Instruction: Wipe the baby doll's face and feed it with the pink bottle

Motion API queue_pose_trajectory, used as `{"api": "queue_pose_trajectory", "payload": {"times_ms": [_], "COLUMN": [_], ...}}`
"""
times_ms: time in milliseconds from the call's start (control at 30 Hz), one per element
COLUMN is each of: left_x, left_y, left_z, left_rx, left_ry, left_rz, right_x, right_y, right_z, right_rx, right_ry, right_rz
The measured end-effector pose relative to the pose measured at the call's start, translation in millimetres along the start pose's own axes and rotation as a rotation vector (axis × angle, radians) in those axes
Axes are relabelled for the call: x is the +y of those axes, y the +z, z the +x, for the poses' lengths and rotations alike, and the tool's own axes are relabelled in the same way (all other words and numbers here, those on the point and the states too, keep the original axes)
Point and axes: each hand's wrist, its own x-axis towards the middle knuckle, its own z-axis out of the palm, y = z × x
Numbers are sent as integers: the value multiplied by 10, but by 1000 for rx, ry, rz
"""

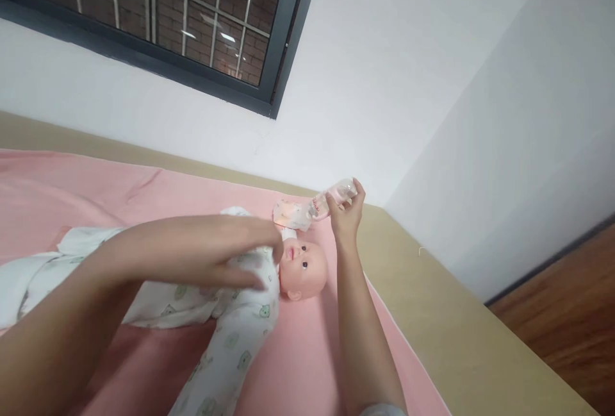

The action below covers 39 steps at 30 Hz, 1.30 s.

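A baby doll (307,270) lies on its back on a pink sheet (293,352), its head to the right, dressed in a white suit (240,339) with green animal prints. My left hand (230,249) is over the doll's upper chest, fingertips bent down beside its chin, thumb apart. A small white piece (289,234) shows by those fingertips; what it is I cannot tell. Beyond the doll's head, my right hand (346,211) is closed around a clear bottle (331,200) with red markings, held tilted. A small white and orange packet (289,214) lies near the bottle's lower end.
The pink sheet covers a pale wooden surface (398,275) whose edge runs along the right. A white wall (336,83) rises behind it, with a dark-framed barred window (271,83) at upper left. Brown wood (567,313) shows at lower right.
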Motion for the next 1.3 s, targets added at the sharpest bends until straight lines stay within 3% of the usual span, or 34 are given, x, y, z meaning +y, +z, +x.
{"api": "queue_pose_trajectory", "payload": {"times_ms": [67, 200, 300, 433, 600, 900, 1000, 1100, 1300], "left_x": [-59, -122, -94, -50, -82, -239, -442, -688, -1092], "left_y": [-1, 112, 152, 127, 132, 193, 128, 20, -167], "left_z": [154, 299, 324, 331, 341, 376, 339, 249, 20], "left_rx": [102, 464, 551, 506, 479, 414, 462, 467, 401], "left_ry": [-13, -130, -208, -291, -339, -331, -373, -504, -766], "left_rz": [-45, -48, -73, -84, -40, 53, 62, 68, 88], "right_x": [-281, -781, -1018, -1128, -1090, -1129, -1055, -817, 117], "right_y": [82, 256, 383, 498, 539, 420, 302, 184, 36], "right_z": [-80, -369, -616, -826, -850, -724, -557, -318, 7], "right_rx": [-60, -209, -285, -356, -409, -260, -169, -144, -75], "right_ry": [-29, -70, -92, -119, -120, -110, -111, -45, 167], "right_rz": [123, 262, 308, 322, 352, 340, 316, 274, 72]}}
